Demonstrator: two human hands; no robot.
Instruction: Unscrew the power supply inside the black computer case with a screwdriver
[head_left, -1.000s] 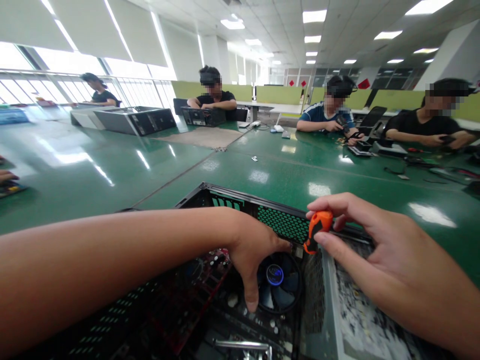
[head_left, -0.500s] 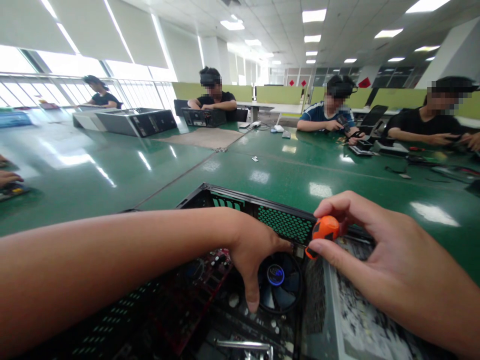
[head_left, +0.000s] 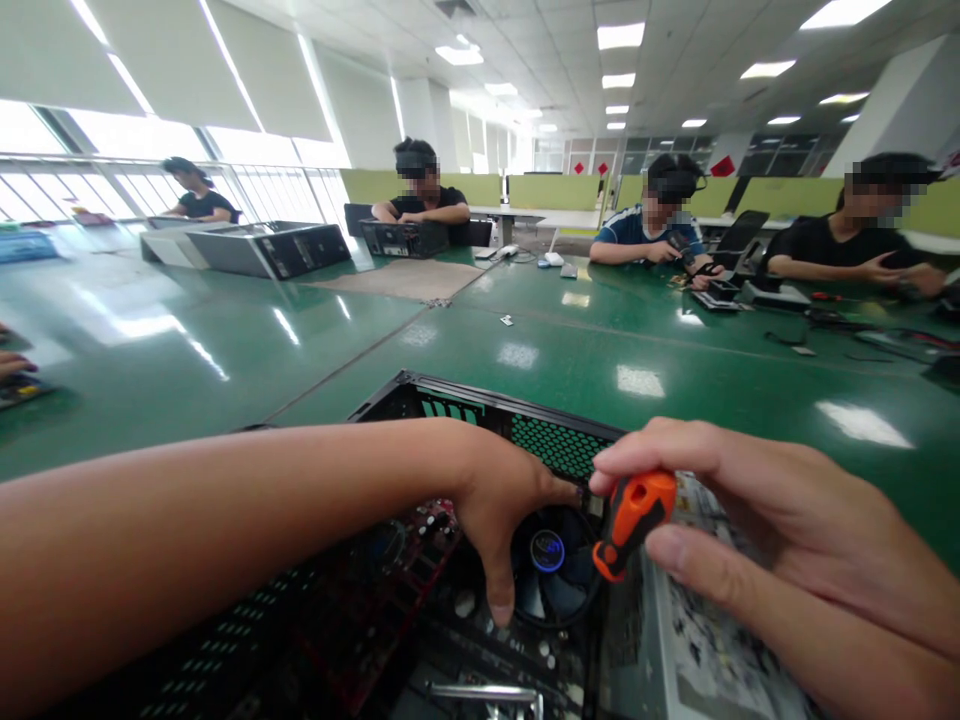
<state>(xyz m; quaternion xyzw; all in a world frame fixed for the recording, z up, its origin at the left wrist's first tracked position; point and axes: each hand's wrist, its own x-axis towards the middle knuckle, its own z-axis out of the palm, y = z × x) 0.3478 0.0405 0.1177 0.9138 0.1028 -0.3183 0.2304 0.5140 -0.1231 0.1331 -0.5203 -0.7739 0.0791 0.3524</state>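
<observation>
My right hand (head_left: 780,530) holds an orange and black screwdriver (head_left: 637,515) by its handle, with the fingers behind and the thumb at the near side. The handle leans, its lower end just over the right edge of the round black cooling fan (head_left: 574,585); the shaft cannot be made out. Across the open computer case (head_left: 517,405) reaches my left arm. My left hand (head_left: 499,500) is spread at the fan's left side, the thumb pointing down and a finger stretched toward the back corner. Its other fingers are hidden. A red circuit board (head_left: 390,610) lies left of the fan.
A silver metal bar (head_left: 487,692) crosses the near part of the case. A metal drive-like box (head_left: 675,630) sits at right. Beyond, on the green table (head_left: 420,350), are another computer case (head_left: 270,245), a brown mat (head_left: 405,278) and several co-workers with parts.
My right hand has moved down and slightly left, and the screwdriver handle has tilted so more of its length shows. My left hand stays at the fan.
</observation>
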